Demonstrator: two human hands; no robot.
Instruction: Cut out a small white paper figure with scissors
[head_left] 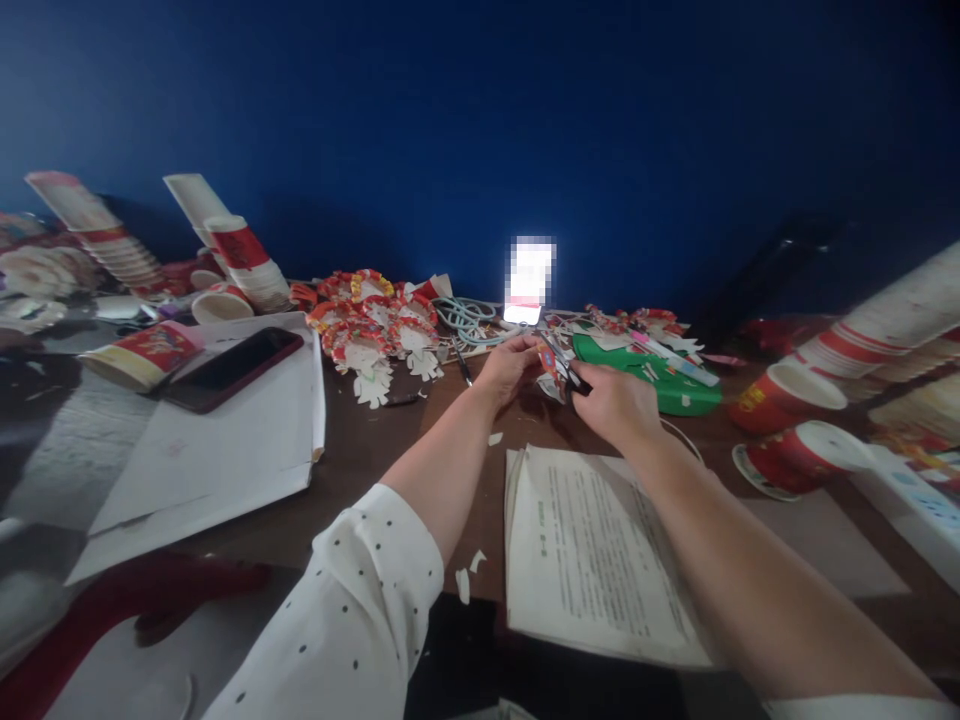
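Near the middle of the table, my left hand (504, 368) is closed on a small red patterned piece of paper cup (548, 360). Black-handled scissors (574, 385) sit in my right hand (616, 400), their blades against the piece. How far the blades are apart cannot be made out. Behind the hands, a lit phone (523, 312) stands upright. A green sheet (681, 392) lies beside my right hand, with scraps and a pen on it. Red and white paper cutouts (367, 335) are heaped left of my left hand.
An open booklet (592, 550) lies in front. On the left, a dark phone (232, 370) rests on a white board (202, 450), near stacked paper cups (244, 262). More cups (799, 395) stand on the right. Paper scraps (470, 575) lie by the table's front edge.
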